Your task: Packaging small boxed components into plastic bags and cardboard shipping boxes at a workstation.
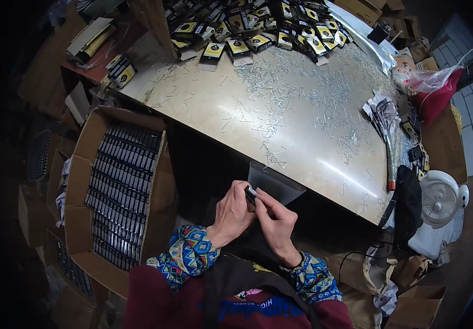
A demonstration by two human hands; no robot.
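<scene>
In front of my body, by the table's near edge, my left hand [232,213] is closed around a small black-and-silver block-shaped piece [251,193]. The fingertips of my right hand [275,222] pinch the same piece from the other side. My fingers cover much of it, so its exact kind cannot be made out. Just beyond my hands, a grey flat panel [275,185] juts from under the table edge. Many small bent metal wires [280,82] lie scattered over the pale tabletop [203,109].
Black-and-yellow small boxes [258,41] are heaped at the table's far side. To my left stands an open carton [77,192] with rows of dark, shiny pieces [121,192]. A white fan [439,200], a brush-like tool [390,148] and a red bag [439,98] are at right.
</scene>
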